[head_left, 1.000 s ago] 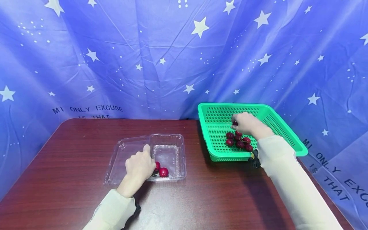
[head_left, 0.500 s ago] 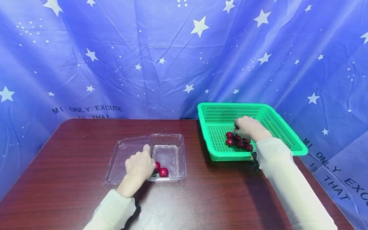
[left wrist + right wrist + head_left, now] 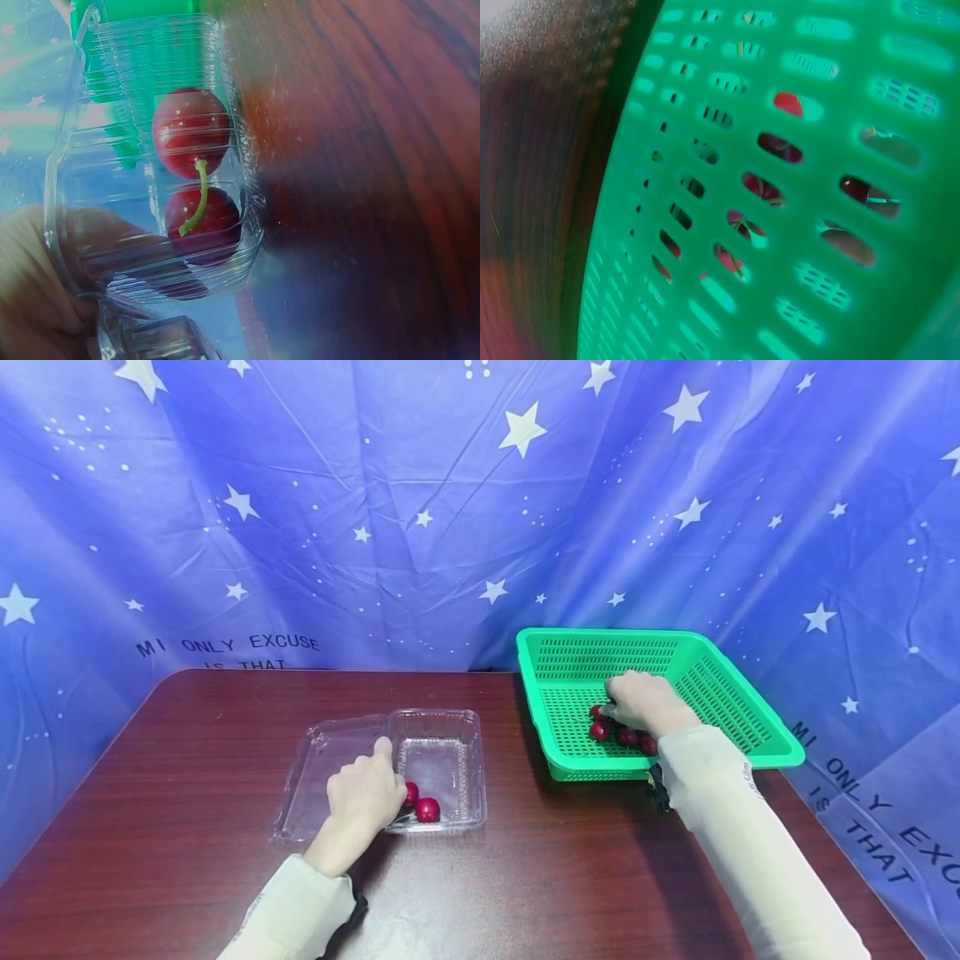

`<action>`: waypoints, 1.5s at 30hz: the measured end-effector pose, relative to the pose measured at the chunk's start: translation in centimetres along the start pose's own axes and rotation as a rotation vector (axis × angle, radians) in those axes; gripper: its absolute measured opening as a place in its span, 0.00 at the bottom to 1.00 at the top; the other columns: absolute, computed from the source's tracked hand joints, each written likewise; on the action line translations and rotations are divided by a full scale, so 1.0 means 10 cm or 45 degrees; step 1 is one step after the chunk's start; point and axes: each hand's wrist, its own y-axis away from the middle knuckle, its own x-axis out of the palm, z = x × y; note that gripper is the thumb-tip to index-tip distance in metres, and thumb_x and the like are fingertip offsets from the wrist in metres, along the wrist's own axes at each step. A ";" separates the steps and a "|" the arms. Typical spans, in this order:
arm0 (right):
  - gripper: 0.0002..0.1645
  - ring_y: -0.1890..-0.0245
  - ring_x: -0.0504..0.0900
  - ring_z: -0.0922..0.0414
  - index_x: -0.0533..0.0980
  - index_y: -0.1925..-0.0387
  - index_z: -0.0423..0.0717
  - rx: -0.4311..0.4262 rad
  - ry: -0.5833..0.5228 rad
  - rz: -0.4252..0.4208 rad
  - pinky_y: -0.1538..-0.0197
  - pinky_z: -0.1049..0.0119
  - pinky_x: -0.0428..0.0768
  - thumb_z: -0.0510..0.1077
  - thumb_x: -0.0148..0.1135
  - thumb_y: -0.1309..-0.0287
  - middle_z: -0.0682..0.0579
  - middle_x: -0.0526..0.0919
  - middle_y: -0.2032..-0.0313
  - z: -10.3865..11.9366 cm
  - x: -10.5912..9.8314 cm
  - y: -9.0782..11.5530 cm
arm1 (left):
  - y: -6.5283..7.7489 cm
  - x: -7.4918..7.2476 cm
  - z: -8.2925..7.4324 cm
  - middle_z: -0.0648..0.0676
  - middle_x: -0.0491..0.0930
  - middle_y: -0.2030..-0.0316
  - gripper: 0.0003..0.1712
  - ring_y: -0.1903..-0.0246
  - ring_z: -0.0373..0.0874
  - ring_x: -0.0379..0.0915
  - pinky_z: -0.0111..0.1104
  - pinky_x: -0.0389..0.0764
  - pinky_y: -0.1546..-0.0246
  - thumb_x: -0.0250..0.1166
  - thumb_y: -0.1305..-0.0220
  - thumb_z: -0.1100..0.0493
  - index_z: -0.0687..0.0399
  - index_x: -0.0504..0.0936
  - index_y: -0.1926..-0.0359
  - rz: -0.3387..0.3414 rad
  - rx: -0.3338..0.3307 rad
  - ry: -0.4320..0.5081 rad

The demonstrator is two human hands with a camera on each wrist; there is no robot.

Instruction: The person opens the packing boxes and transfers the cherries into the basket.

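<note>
In the head view my left hand (image 3: 363,789) grips the hinge side of a clear plastic clamshell box (image 3: 468,735), its lid folded out to the left. Two red cherries (image 3: 427,810) lie in the box's near left corner. Through its wall, the left wrist view shows one cherry (image 3: 191,135) with a green stem and part of the hand. My right hand (image 3: 647,700) reaches palm down into a green basket (image 3: 558,693), over several dark red cherries (image 3: 626,737). Its curled fingertips are mostly hidden; through the slots a cherry (image 3: 870,196) shows between patches of skin.
The brown wooden table (image 3: 517,868) carries both containers, the box left of centre and the basket at the right edge. Behind them hangs a blue curtain (image 3: 420,568) with white stars. In the right wrist view the slotted basket wall (image 3: 780,187) blocks most of the sight.
My right hand has moved down and slightly nearer, from the basket's middle onto the cherry pile, covering some of them. A dark cherry showed at its fingertips earlier. The left hand stays put.
</note>
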 end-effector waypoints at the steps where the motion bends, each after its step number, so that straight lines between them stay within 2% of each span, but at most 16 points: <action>1: 0.13 0.79 0.75 0.53 0.77 0.69 0.39 0.004 0.010 0.011 0.74 0.55 0.77 0.47 0.65 0.43 0.47 0.80 0.78 0.00 0.01 -0.01 | 0.00 0.00 0.00 0.70 0.84 0.70 0.13 0.72 0.67 0.80 0.54 0.77 0.76 0.58 0.45 0.58 0.59 0.68 0.62 0.003 0.000 0.000; 8: 0.24 0.67 0.82 0.41 0.74 0.54 0.33 0.053 0.064 0.054 0.65 0.44 0.82 0.51 0.61 0.39 0.37 0.84 0.66 0.00 0.04 -0.03 | 0.00 0.00 0.00 0.70 0.84 0.72 0.13 0.73 0.67 0.79 0.53 0.76 0.77 0.59 0.45 0.58 0.59 0.68 0.62 0.010 0.008 -0.001; 14: 0.28 0.64 0.83 0.39 0.73 0.51 0.31 0.076 0.073 0.052 0.64 0.43 0.82 0.53 0.61 0.39 0.36 0.84 0.65 0.01 0.05 -0.03 | 0.01 0.00 0.00 0.70 0.84 0.72 0.13 0.74 0.67 0.79 0.53 0.76 0.77 0.58 0.45 0.58 0.60 0.68 0.62 0.008 0.012 0.001; 22: 0.20 0.76 0.78 0.49 0.74 0.65 0.37 0.066 0.065 0.050 0.71 0.50 0.81 0.53 0.62 0.40 0.45 0.80 0.76 0.01 0.05 -0.01 | 0.00 0.00 0.00 0.69 0.84 0.72 0.13 0.74 0.67 0.79 0.53 0.76 0.78 0.59 0.46 0.58 0.60 0.68 0.62 0.006 0.012 -0.007; 27: 0.18 0.78 0.76 0.50 0.75 0.69 0.39 0.056 0.068 0.032 0.73 0.50 0.79 0.51 0.63 0.41 0.46 0.78 0.78 -0.01 0.05 0.01 | 0.00 -0.01 0.00 0.70 0.84 0.72 0.13 0.74 0.67 0.79 0.53 0.76 0.77 0.59 0.46 0.58 0.60 0.68 0.62 0.009 0.009 -0.008; 36: 0.18 0.79 0.74 0.51 0.75 0.69 0.39 0.054 0.027 0.054 0.74 0.53 0.78 0.52 0.60 0.39 0.47 0.78 0.79 -0.03 0.05 0.02 | 0.00 -0.01 -0.01 0.70 0.84 0.72 0.13 0.74 0.66 0.79 0.53 0.76 0.77 0.59 0.45 0.58 0.59 0.67 0.62 0.022 0.001 -0.012; 41: 0.20 0.77 0.77 0.50 0.74 0.68 0.38 0.064 -0.010 0.065 0.70 0.50 0.80 0.53 0.58 0.37 0.46 0.80 0.76 -0.04 0.03 0.03 | 0.00 -0.01 -0.01 0.70 0.84 0.72 0.13 0.73 0.67 0.79 0.53 0.76 0.77 0.59 0.45 0.58 0.59 0.68 0.62 0.012 0.001 -0.010; 45: 0.21 0.73 0.79 0.49 0.75 0.63 0.37 0.075 -0.054 0.079 0.67 0.47 0.80 0.54 0.56 0.35 0.43 0.82 0.73 -0.06 0.01 0.02 | -0.01 -0.01 -0.01 0.69 0.84 0.72 0.13 0.73 0.66 0.79 0.53 0.76 0.77 0.59 0.45 0.57 0.59 0.67 0.62 0.020 -0.003 -0.010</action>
